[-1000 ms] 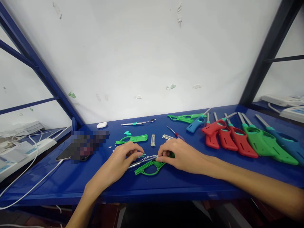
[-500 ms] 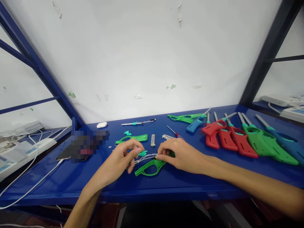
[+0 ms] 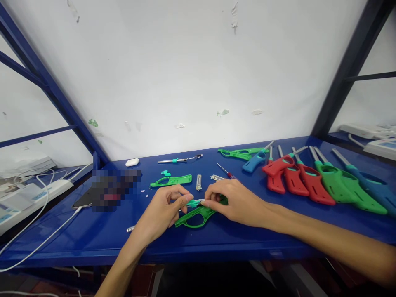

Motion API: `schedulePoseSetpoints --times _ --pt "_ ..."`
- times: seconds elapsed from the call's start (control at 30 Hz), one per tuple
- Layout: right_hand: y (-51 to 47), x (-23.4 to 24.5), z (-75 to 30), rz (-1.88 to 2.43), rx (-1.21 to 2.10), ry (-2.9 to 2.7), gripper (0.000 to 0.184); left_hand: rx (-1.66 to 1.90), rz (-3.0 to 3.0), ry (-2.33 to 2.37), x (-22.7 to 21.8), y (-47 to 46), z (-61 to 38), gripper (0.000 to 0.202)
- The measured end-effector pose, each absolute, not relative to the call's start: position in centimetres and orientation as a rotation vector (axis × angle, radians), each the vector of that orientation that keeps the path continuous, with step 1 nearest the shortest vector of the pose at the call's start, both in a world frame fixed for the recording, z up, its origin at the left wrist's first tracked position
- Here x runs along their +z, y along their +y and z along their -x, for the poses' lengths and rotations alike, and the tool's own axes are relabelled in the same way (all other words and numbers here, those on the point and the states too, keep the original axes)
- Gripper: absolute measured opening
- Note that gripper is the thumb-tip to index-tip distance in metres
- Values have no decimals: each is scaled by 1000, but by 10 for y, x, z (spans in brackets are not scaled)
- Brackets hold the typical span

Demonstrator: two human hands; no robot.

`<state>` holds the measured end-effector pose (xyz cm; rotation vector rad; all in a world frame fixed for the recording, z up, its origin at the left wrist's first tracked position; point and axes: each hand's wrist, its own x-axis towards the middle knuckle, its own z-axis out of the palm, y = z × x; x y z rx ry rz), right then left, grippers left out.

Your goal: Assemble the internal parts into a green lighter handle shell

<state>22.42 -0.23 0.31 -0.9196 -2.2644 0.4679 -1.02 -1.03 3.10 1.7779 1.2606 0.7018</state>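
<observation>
Two hands met over one opened lighter near the front edge of the bench (image 3: 216, 243). The left hand (image 3: 161, 210) had its grip pinched on a small teal piece (image 3: 192, 203), thumb and forefinger closed around it. The right hand (image 3: 235, 202) had its grip closed on the thin wires (image 3: 200, 200) just beside that piece, almost fingertip to fingertip with the left. Directly beneath both grips lay the green shell (image 3: 193, 217), flat on the bench, one end hidden under the right palm. Behind the left grip, a metal tube tip (image 3: 130, 228) showed past the wrist.

The wires looked very fine and the two grips stood nearly touching, so any tug apart could, in my judgement, kink a wire or tear it loose. The teal piece was tiny: a slackened pinch might have dropped it into the shell or off the bench edge below the grips. Only the right palm seemed to pin the shell, so a sideways push could have skidded it.

Beyond the grips lay a second shell (image 3: 171, 180), a small cylinder (image 3: 198, 182) and a screwdriver (image 3: 227, 173), all loose; a sweeping knuckle could have sent the cylinder rolling. The finished lighters (image 3: 309, 181) lay well off past the right grip, away from both hands.
</observation>
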Motion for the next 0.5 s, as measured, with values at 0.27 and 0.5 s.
schedulePoseSetpoints --times 0.27,0.5 --pt "-2 3 -226 896 479 -2243 17 698 -1787 1300 33 -12 11 40" --pt "0 2 -227 916 496 -2208 19 701 -1814 1334 34 -15 12 31"
